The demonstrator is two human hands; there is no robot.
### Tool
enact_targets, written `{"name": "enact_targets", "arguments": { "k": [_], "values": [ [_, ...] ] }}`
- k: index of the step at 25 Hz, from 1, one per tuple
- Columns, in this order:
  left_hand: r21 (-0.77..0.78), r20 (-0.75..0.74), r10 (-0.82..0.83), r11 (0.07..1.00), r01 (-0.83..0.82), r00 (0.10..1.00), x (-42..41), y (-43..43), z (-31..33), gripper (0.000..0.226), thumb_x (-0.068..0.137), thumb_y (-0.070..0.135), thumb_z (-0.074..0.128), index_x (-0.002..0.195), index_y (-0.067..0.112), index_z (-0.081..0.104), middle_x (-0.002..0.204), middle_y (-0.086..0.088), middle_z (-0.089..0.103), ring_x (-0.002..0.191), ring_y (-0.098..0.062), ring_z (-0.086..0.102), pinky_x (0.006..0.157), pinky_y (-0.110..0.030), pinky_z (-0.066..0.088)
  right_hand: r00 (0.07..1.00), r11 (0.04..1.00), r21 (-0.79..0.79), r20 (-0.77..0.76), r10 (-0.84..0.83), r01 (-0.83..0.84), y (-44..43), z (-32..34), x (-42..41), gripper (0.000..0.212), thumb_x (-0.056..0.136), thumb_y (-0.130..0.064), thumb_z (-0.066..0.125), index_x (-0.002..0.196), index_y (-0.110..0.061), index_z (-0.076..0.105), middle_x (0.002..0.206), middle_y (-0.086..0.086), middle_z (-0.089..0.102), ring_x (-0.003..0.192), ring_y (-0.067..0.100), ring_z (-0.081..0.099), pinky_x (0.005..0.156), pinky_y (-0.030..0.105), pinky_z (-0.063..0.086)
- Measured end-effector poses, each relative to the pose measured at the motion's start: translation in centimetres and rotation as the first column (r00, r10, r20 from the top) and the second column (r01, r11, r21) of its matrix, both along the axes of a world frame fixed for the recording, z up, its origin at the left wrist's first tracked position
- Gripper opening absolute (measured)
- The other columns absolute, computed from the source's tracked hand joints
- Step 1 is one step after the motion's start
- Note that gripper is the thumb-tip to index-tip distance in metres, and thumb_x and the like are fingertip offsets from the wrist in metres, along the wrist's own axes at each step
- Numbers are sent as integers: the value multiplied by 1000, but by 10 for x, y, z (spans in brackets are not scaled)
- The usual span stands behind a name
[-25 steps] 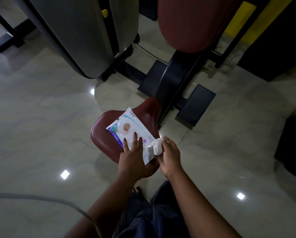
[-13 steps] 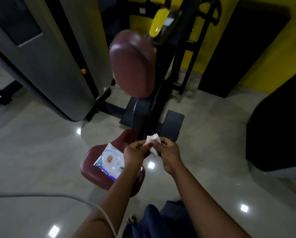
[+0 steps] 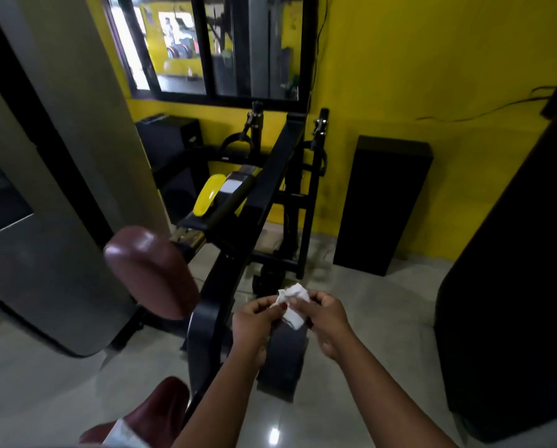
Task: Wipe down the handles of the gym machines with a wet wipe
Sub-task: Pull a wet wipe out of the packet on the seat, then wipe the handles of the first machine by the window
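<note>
On glossy pale floor (image 3: 400, 302), black machine (image 3: 272, 176) against yellow wall (image 3: 432, 76).

- No legible text, brand, number or sign in view.
- White label (image 3: 230, 186) on the black machine arm (image 3: 272, 171): blurred, nothing reads.
- Wipes pack (image 3: 123, 436) on the maroon seat (image 3: 160, 405), at the bottom edge: mostly cut off, its print can't be made out.

Glossy floor tiles (image 3: 384, 318) carry a black gym machine (image 3: 270, 179).
Left of the machine a grey housing (image 3: 60, 253), right a tall black box (image 3: 384, 202); a wipes pack (image 3: 123, 434) lies on its maroon seat (image 3: 164, 409).
</note>
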State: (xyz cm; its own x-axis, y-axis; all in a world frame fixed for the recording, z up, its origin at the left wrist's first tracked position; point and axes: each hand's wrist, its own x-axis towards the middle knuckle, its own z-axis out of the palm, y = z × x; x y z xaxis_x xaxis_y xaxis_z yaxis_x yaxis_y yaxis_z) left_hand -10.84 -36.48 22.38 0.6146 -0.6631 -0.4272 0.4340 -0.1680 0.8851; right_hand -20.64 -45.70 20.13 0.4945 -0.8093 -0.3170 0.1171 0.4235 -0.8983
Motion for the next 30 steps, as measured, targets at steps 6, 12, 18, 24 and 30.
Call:
{"name": "enact_targets", "arguments": {
  "k": [6,12,18,24,30],
  "values": [
    [-141,-63,67,987,-75,996,10,-71,26,16,80,-7,68,96,-6,69,90,-25,72,84,-34,70,89,-46,54,993,997,-1,92,75,-75,-73,29,12,25,79,-2,72,103,5,66,97,20,71,81,25,68,69,30,57],
    [-188,2,80,979,-78,997,43,-167,34,19,84,-14,57,94,-2,68,75,-14,74,63,-20,71,54,-26,56,993,998,28,109,48,-51,-169,25,49,29,82,0,69,109,9,62,100,22,70,83,28,68,70,33,57],
    [-225,-42,-1,974,-8,999,92,-295,41,15,84,0,66,99,-4,68,91,-25,71,73,-30,69,66,-38,56,998,999,-21,60,26,-24,-295,36,94,24,84,-7,70,104,6,64,85,17,72,72,25,68,59,31,54],
    [-193,-62,15,981,-26,998,139,-397,34,17,85,3,67,100,-4,67,94,-24,71,83,-33,70,71,-39,58,998,999,6,52,39,-39,-395,33,133,18,88,-10,66,102,0,66,86,14,74,68,19,69,53,26,52],
    [-81,-102,105,990,-113,989,182,-486,5,8,87,6,66,90,-1,68,80,-15,72,65,-20,69,55,-27,56,995,995,3,2,96,-96,-498,6,177,22,87,-14,68,107,-4,67,97,14,73,91,29,69,71,35,56]
  ]
}}
